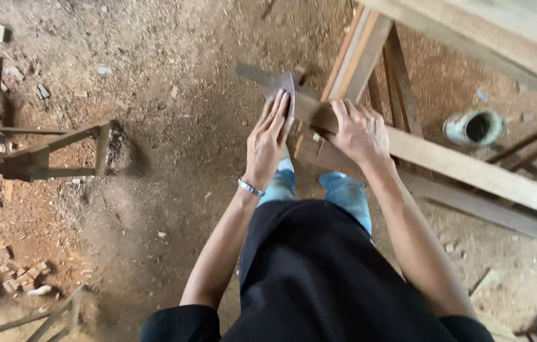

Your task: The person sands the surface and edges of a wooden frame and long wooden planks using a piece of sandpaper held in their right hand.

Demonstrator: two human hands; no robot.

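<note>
Your left hand point(267, 136) is flat, fingers straight and pressed together, holding a small dark sheet of sandpaper point(288, 95) against the end of the long pale wooden beam point(471, 168). The sheet sticks up just past your fingertips, against the beam's end face. Cannot tell whether your thumb pinches the sheet from behind.

Your right hand point(360, 130) lies on top of the same beam, just beside the sanded end, fingers curled over the far edge, palm down, clamping the wood. The 2 hands are near each other but not touching.

The beam runs from the sanded end out to the right edge of the view. It rests on a slanted wooden frame of light and dark slats point(370, 57), which crosses under the beam right behind your right hand. A second darker plank point(484, 212) runs parallel, just below the beam on your side.

Silver bracelet point(250, 187) on your left wrist. Blue jeans knees point(344, 190) show directly below the beam end.

Beyond the beam, near its middle, a round white tin with a dark open mouth point(475, 126) lies on the sawdust-covered dirt floor point(154, 209). Well apart from the beam, on the far side of your left hand, a low dark wooden stand point(53, 152) sits on the floor. Small wood offcuts point(21, 275) lie still farther out, near the lower corner.
</note>
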